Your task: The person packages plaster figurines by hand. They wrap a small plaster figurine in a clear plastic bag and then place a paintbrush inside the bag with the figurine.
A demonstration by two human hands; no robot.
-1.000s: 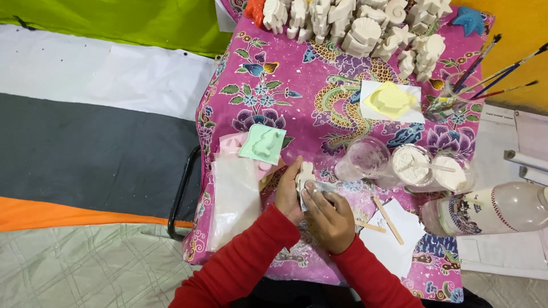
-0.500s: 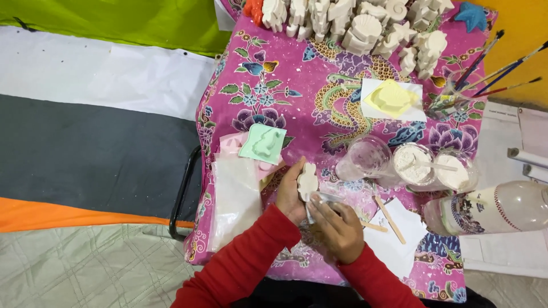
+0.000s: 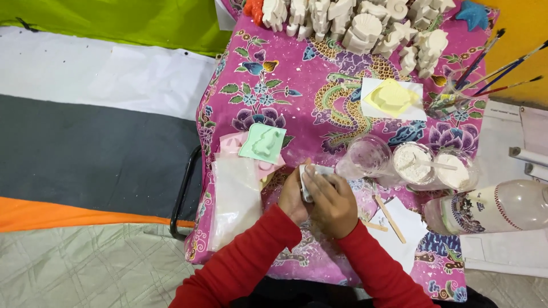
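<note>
Head view, just below centre of the frame: both hands meet over the near edge of the tabletop [image 3: 342, 114], which is covered by a magenta floral cloth. Compared with the earlier frames, the small white cast piece [image 3: 311, 181] that stood upright and plainly visible between the fingers is now turned flatter and largely covered; the right hand [image 3: 333, 205] has closed over it from the right, while the left hand [image 3: 293, 197] backs it from the left. This suggests the work on the piece has passed from inspecting it to pressing or rubbing its surface. Each grip is closed on the piece, left and right alike. Only a pale, grey-white corner of the piece shows, matte and chalky, like the row of white plaster figures [image 3: 359, 23] at the upper edge of the frame; its relief cannot be made out. Just to the upper left of the hands lies a mint-green mould [image 3: 263, 143] on pink ones; to the right stand clear cups of white powder [image 3: 414, 165], and a wooden stick [image 3: 391, 211] rests on white paper [image 3: 399, 234].
</note>
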